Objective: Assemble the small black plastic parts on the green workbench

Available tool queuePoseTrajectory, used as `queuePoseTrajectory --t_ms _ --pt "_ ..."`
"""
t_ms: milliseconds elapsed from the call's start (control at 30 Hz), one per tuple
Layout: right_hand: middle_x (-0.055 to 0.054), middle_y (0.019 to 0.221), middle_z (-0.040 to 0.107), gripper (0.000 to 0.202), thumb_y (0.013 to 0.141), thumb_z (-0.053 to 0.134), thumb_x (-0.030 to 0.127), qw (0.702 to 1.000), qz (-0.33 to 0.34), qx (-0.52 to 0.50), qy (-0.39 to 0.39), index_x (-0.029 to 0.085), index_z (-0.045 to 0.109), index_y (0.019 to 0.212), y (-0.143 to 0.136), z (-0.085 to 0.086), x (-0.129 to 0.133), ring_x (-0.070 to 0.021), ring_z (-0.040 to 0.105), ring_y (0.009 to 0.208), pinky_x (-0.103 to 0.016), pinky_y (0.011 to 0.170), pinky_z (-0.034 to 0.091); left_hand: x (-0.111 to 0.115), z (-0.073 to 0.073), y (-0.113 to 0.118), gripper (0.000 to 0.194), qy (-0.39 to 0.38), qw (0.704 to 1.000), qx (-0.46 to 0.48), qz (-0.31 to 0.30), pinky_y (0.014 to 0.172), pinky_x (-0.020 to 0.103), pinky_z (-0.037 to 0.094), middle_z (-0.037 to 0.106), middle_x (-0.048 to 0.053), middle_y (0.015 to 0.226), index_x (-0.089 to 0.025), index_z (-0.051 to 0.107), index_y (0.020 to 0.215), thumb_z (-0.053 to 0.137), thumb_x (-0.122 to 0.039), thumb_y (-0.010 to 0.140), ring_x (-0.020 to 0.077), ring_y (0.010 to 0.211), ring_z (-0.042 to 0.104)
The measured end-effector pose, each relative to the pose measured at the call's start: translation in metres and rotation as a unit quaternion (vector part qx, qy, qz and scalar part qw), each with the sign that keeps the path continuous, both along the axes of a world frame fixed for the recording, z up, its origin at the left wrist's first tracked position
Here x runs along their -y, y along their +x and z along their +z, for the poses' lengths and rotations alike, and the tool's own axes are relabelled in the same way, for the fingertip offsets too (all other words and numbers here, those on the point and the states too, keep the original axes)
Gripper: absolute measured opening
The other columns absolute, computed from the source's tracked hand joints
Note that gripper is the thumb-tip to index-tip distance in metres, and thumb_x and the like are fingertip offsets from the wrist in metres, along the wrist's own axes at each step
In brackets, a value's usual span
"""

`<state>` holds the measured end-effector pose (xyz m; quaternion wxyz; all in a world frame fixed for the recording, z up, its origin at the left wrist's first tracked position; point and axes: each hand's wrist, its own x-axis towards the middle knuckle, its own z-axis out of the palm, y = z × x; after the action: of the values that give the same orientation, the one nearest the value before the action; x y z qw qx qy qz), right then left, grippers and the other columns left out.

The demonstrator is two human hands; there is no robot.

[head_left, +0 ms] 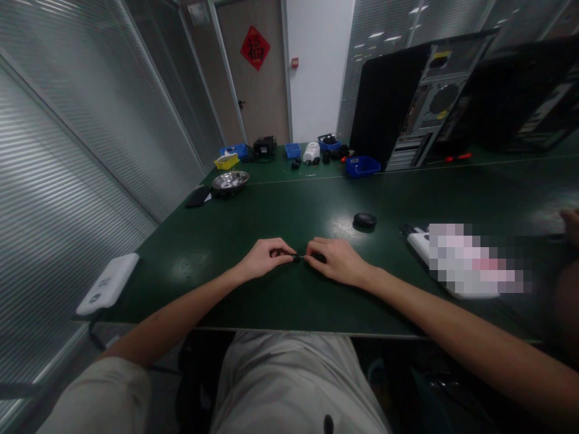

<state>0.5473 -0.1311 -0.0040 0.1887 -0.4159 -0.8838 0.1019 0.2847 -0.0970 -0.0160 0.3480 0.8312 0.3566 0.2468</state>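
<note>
Near the front of the green table (271,211), my left hand (266,258) pinches a small dark piece (297,258) between thumb and fingers. Facing it, my right hand (332,259) is closed on another dark object (319,257), mostly covered by the fingers. A thin, light-coloured part bridges the narrow gap between the two sets of fingertips. Both pieces are too small to identify. A black oval object (365,220) lies on the table beyond my right hand.
A white box (108,283) lies at the left edge, a partly blurred white object (465,265) at right. Behind are a metal bowl (230,181), a blue tray (362,166), a yellow tray (226,161) and a computer case (407,102). Another person's hand (570,224) shows at far right.
</note>
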Motion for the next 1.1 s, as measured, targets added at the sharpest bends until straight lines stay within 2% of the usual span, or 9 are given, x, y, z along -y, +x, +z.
queuePoseTrajectory --t_ms 267,733,933,1100 --pt "-0.003 0.094 0.067 0.017 0.102 0.055 0.034 1.0 0.007 -0.017 -0.011 0.022 0.066 0.099 -0.002 0.0 0.002 -0.0155 0.059 0.077 -0.028 0.07 0.036 0.0 0.0 0.001 0.021 0.004 1.0 0.011 -0.009 0.067 0.026 0.04 0.068 0.006 0.092 -0.018 0.082 0.106 0.074 -0.031 0.092 0.0135 0.073 0.055" --pt "-0.002 0.095 0.066 0.017 0.103 0.053 0.035 1.0 0.013 -0.011 0.007 0.022 0.064 0.1 -0.01 -0.006 0.003 -0.0154 0.059 0.077 -0.028 0.069 0.035 0.005 -0.002 0.005 0.023 0.023 0.999 0.019 -0.024 0.067 0.025 0.041 0.067 0.005 0.089 -0.02 0.082 0.108 0.074 -0.036 0.092 0.0133 0.074 0.056" --pt "-0.003 0.096 0.067 0.018 0.103 0.053 0.035 1.0 0.009 -0.028 -0.003 0.022 0.065 0.101 -0.007 -0.002 0.004 -0.017 0.061 0.081 -0.028 0.072 0.038 0.009 0.002 0.004 0.031 0.039 0.999 0.005 -0.034 0.068 0.026 0.045 0.067 0.007 0.094 -0.02 0.08 0.118 0.069 -0.04 0.096 0.0145 0.076 0.059" --pt "-0.003 0.096 0.068 0.017 0.102 0.054 0.035 1.0 0.002 -0.028 -0.013 0.022 0.065 0.102 -0.004 0.001 0.002 -0.0169 0.061 0.08 -0.028 0.071 0.038 0.012 0.005 0.004 0.034 0.07 0.996 -0.018 -0.056 0.075 0.027 0.049 0.068 0.008 0.106 -0.022 0.074 0.129 0.063 -0.036 0.1 0.0164 0.085 0.062"
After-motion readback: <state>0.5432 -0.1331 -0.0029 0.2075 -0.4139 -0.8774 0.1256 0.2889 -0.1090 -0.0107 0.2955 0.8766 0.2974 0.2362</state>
